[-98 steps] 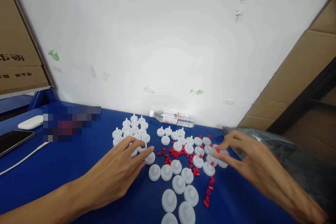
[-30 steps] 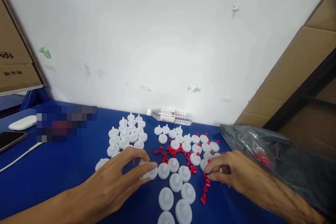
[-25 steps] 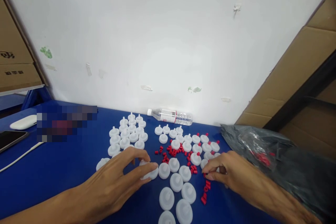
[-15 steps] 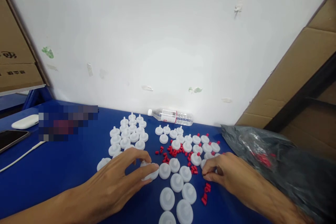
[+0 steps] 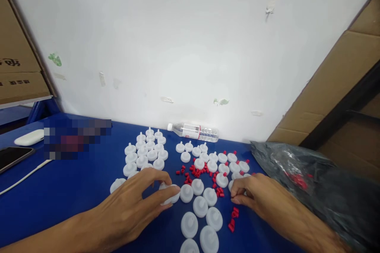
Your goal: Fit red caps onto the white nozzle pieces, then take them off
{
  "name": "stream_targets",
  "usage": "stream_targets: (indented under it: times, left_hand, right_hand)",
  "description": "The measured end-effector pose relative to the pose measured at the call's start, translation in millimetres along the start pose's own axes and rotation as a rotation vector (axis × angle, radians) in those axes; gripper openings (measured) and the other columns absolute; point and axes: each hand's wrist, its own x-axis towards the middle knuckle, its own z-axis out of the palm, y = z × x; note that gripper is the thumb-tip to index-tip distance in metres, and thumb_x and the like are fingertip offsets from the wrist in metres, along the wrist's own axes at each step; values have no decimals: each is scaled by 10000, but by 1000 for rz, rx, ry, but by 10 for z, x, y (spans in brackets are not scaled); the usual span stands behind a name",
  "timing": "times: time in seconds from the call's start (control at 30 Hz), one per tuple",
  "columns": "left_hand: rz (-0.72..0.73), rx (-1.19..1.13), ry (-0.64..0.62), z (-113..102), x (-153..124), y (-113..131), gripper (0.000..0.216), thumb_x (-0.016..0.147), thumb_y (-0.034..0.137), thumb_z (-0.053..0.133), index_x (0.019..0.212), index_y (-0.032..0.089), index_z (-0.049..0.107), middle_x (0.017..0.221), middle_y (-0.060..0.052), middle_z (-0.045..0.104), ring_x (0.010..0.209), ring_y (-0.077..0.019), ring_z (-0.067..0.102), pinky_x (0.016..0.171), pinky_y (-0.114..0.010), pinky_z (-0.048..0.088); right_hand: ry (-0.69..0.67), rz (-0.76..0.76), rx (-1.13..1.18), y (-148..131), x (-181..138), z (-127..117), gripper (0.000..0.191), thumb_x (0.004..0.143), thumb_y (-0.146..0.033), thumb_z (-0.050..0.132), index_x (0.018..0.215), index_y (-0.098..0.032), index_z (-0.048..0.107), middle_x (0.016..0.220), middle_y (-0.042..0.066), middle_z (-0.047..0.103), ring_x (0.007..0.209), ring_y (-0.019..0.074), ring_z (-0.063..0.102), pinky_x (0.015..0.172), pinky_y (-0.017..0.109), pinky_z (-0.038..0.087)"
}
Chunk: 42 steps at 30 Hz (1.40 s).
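White plastic nozzle caps, round discs with a short spout in the middle, lie spread over the blue table, several of them in a line towards the front. My left hand has thumb and fingers closed around a white nozzle cap at the left of that line. My right hand is pinched shut at the right, beside caps partly hidden behind it; what its fingertips hold, if anything, is hidden. Small red tubular tips lie loose between the caps. Several caps near the right hand wear a red tip on the spout.
A clear plastic bottle lies against the white wall. On the right is a dark plastic bag with more red tips showing. A phone, a white case and a cable are at the left. Cardboard stands right.
My right hand has shifted very slightly to the right, still pinched. My left hand keeps its hold on the white nozzle cap, and the other caps stay in place.
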Motion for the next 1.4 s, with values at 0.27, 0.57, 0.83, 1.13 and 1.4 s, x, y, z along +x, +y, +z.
stream_targets:
  times: [0.27, 0.57, 0.83, 1.13, 1.4]
  left_hand:
    - [9, -12, 45, 20, 5, 6, 423, 1070, 172, 489, 1484, 262, 489, 1242, -85, 612, 1094, -145, 648, 982, -237, 577]
    - [32, -127, 96, 17, -22, 36, 463, 1033, 146, 588, 1479, 207, 482, 1270, -81, 614, 1100, -126, 661, 1027, -215, 559]
    - [-6, -143, 165, 118, -110, 79, 396, 1030, 222, 613, 1419, 203, 539, 1324, -77, 641, 1172, -155, 676, 1070, -237, 552]
    - [25, -193, 200, 83, -72, 132, 378, 1076, 221, 517, 1453, 213, 497, 1355, -64, 678, 1209, -142, 679, 1021, -205, 589]
    - [120, -204, 262, -3, 18, 232, 423, 1040, 210, 594, 1456, 191, 522, 1216, -40, 767, 1066, -158, 750, 956, -223, 639]
  right_hand:
    - [216, -105, 147, -130, -59, -90, 141, 1006, -324, 575, 974, -314, 712, 887, -27, 760, 770, 176, 697, 676, 254, 457]
    - [587, -485, 521, -670, 8, 199, 131, 969, -273, 687, 1073, -290, 764, 969, -21, 801, 810, 150, 757, 764, 193, 581]
    - [565, -486, 747, -913, 46, 326, 59, 869, -225, 801, 885, -282, 792, 789, -67, 787, 634, 96, 706, 603, 129, 539]
    - [504, -509, 669, -899, 69, 459, 98, 963, -314, 707, 1032, -285, 769, 881, -50, 797, 697, 110, 729, 656, 157, 544]
    - [585, -697, 175, -873, 16, 512, 301, 1104, -237, 377, 932, -224, 624, 735, -24, 664, 628, 115, 648, 559, 241, 425]
